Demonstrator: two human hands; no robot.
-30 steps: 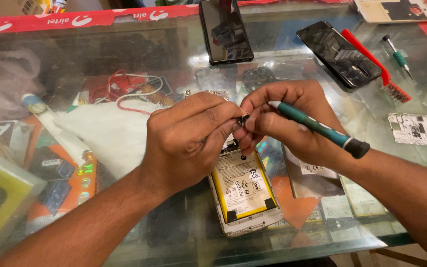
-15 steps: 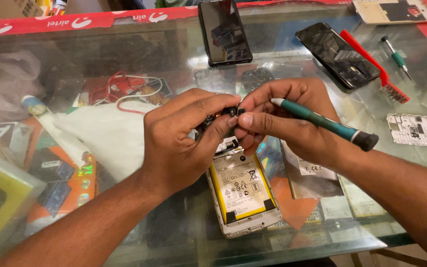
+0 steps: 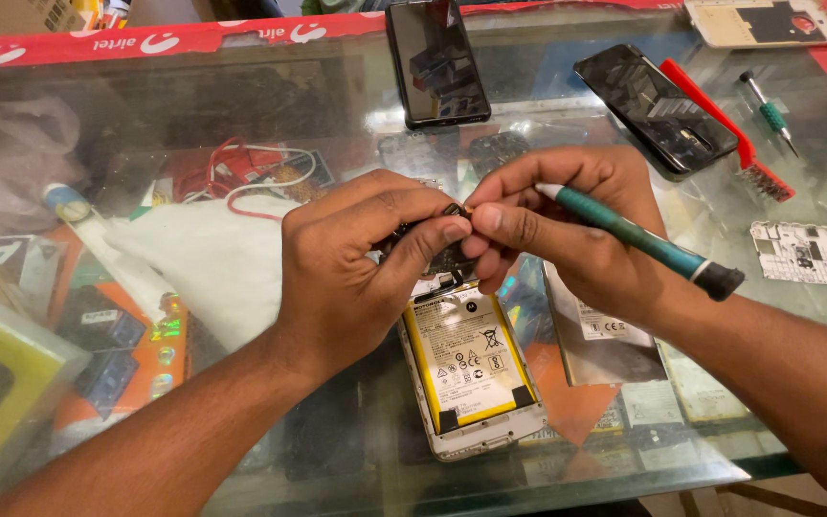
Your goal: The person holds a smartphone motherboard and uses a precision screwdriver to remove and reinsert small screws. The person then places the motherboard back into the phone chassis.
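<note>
On the left of the glass-topped counter [image 3: 241, 115] lay a crumpled white cloth [image 3: 208, 263], with a tangle of red and white wires [image 3: 241, 172] just behind it. The left hand [image 3: 356, 268] hovered above the opened white phone with its yellow-edged battery exposed [image 3: 471, 369]; its fingers [image 3: 433, 230] were curled nearly shut, pinching a small dark metal part [image 3: 454, 211] over the phone's upper end. The right hand [image 3: 567, 225] met it there, thumb and forefinger closed on the same part, while the other fingers kept a teal-handled screwdriver with a black cap [image 3: 643, 239] tucked across the hand, pointing right. Behind the hands lay a black phone face up [image 3: 435, 62]. Farther right lay another black phone, tilted [image 3: 653, 105], touching a red brush [image 3: 729, 134], then a small green screwdriver [image 3: 770, 113].
</note>
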